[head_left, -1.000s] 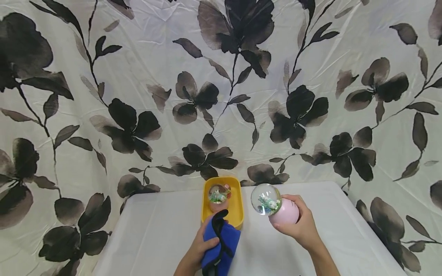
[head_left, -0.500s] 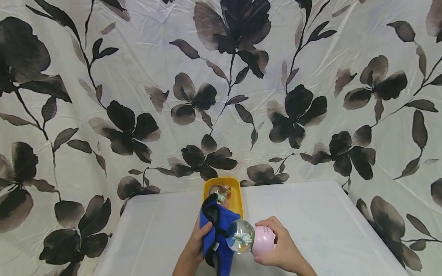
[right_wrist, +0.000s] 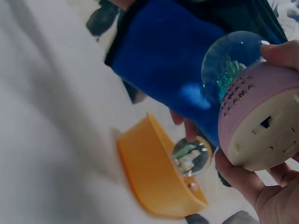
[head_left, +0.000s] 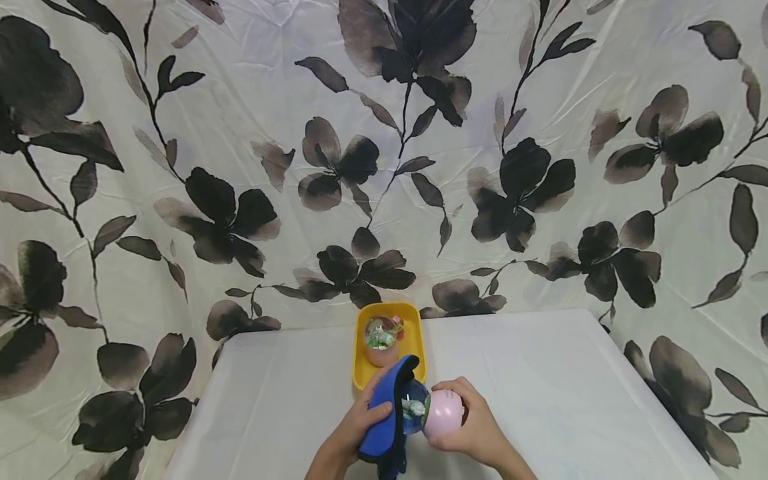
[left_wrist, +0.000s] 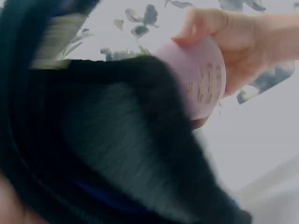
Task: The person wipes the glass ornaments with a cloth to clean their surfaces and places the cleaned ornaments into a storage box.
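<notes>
A snow globe with a pink base (head_left: 444, 413) is gripped at that base by my right hand (head_left: 474, 423), tilted sideways with its clear ball (head_left: 414, 408) pointing left. In my left hand (head_left: 363, 423) is a blue cloth (head_left: 384, 407) with black edging, folded and held up against the ball. The left wrist view shows the cloth's dark inner side (left_wrist: 121, 130) close up, hiding the ball. From the right wrist, the pale underside (right_wrist: 268, 133) of the base faces the camera, and the blue cloth (right_wrist: 168, 56) stands behind the ball.
Beyond my hands, a yellow tray (head_left: 419, 347) sits on the white table (head_left: 540, 373). Inside it is a second snow globe (head_left: 381, 333) with a pinkish base, beside a small red and pink piece (head_left: 399, 327). A floral curtain (head_left: 444, 200) hangs behind the table.
My right hand has brought the snow globe left and down to the cloth. My left hand has turned the cloth, which now wraps partly over the ball.
</notes>
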Available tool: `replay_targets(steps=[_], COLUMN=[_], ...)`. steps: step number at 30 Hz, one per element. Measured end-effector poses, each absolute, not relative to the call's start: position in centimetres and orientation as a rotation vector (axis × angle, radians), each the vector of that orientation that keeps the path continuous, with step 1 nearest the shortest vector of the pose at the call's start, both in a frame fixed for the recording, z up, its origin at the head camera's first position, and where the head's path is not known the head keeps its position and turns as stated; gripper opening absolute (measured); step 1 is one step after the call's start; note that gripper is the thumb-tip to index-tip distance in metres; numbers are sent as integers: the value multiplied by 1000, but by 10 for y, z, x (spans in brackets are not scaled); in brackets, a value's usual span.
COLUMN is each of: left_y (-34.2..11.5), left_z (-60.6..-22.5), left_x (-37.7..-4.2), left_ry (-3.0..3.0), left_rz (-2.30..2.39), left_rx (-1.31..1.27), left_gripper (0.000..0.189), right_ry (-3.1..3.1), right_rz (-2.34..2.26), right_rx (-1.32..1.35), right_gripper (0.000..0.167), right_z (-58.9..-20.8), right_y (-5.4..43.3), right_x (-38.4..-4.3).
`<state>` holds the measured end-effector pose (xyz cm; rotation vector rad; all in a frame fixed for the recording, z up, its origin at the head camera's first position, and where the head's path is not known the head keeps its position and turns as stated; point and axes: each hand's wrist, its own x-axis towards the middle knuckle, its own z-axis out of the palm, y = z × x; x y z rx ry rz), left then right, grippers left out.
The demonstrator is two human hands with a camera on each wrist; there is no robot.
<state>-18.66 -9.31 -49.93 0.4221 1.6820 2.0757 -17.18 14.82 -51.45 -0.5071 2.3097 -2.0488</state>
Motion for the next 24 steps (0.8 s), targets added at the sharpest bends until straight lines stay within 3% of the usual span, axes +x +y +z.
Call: replay_targets(steps=[6,11,15,21,24], left_y=[-91,-90,-88,-87,-89], left_z=[-505,-505,-501,-493,-489], left_x=[-188,-188,-188,-184,-182], left_ry=[1824,1870,1912,1700,1643], left_rz=[1959,1947,2017,2160,2175], left_rx=[351,263,183,104,88], left_gripper=[78,83,83,80,79], right_ry=[2306,2460,2516,2744,2832], right_rz=[-2025,-1965,-2004,-1764,-1476], right_rx=[-577,-608,-724,-1334,-1653], right_gripper=[65,79,80,91,85], right_z=[-516,-510,-508,-504,-497], right_y=[148,146,142,147,155], right_x=[-169,-170,-172,-168,-172])
